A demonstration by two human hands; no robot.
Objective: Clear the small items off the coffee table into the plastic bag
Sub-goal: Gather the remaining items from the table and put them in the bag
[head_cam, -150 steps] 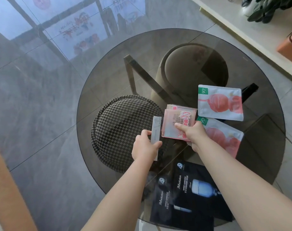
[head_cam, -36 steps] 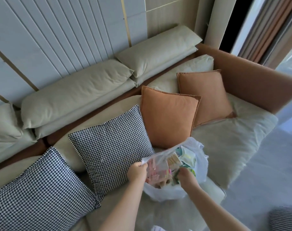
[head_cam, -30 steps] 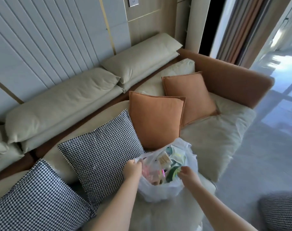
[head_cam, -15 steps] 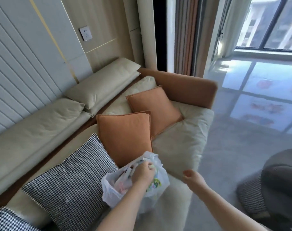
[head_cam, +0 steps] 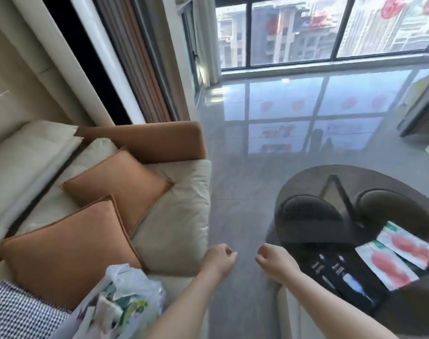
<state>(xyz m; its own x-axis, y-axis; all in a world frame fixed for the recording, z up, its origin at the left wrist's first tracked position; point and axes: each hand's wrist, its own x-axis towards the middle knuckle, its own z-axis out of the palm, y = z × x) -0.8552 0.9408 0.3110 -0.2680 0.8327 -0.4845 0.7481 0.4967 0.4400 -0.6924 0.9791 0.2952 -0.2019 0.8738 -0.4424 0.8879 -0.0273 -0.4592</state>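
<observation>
Both hands hang empty over the floor, the left hand (head_cam: 218,261) and right hand (head_cam: 274,264) loosely curled. The plastic bag (head_cam: 115,304) sits stuffed on the sofa (head_cam: 176,231); pink sachets (head_cam: 389,265) and black sachets (head_cam: 338,277) lie on the glass table (head_cam: 306,182).

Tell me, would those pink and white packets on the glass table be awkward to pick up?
Probably a bit. The pink and white packets lie flat on the smooth glass table, so fingers may need to slide one to the edge. They look thin and light, likely bending when lifted. Overlapped, one may drag the other.
</observation>
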